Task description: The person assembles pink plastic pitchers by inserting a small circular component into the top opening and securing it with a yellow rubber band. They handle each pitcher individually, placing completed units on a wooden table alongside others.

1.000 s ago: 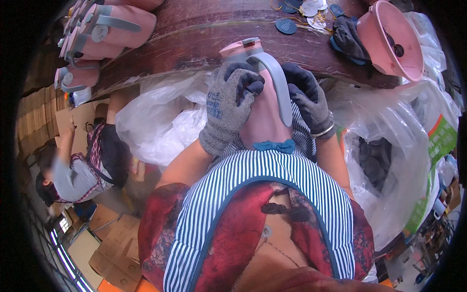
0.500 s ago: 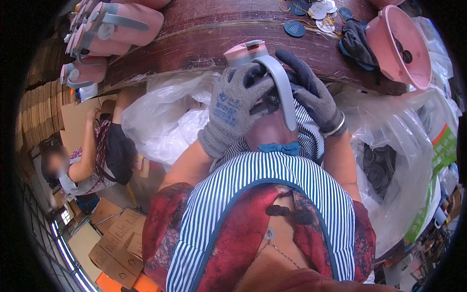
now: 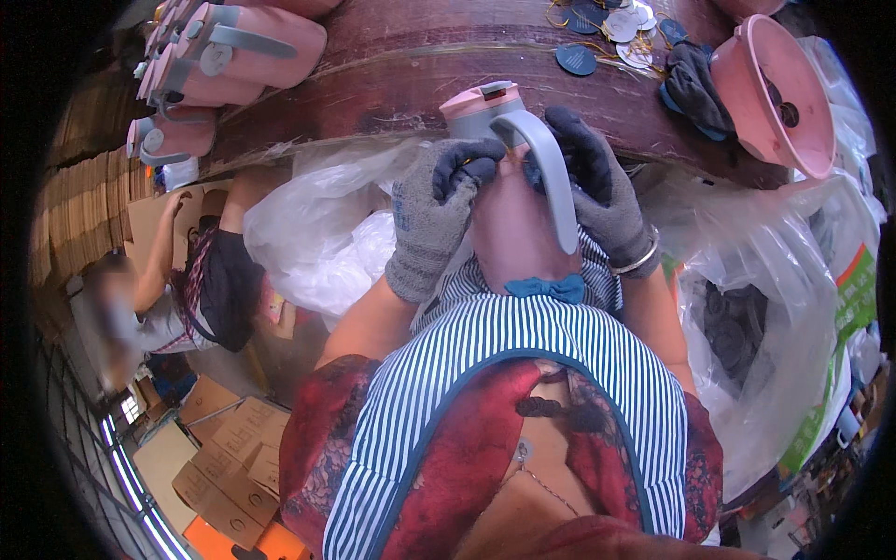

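A pink pitcher [image 3: 501,224] with a grey collar and a long grey handle [image 3: 553,191] leans in my lap, its lidded top toward the table. At its left side my left hand [image 3: 434,205], in a grey work glove, pinches a thin gold cord [image 3: 510,152] beside the handle's upper end. My right hand [image 3: 607,201], gloved too, curls in by the handle's right side. A dark blue bit, perhaps a tag, shows between handle and body near its thumb. The handle partly hides what those fingers grip.
Several pink pitchers [image 3: 271,47] lie at the table's left. Round tags [image 3: 577,60] on gold cords, a dark glove [image 3: 695,89] and a pink basin [image 3: 761,93] lie at right. Plastic bags [image 3: 322,233] flank me; one holds dark parts [image 3: 733,327]. Another person [image 3: 187,280] is at left.
My left hand has drawn back from the handle to the left, now pinching, uncovering the pitcher's body and the gold cord. My right hand stays beside the handle.
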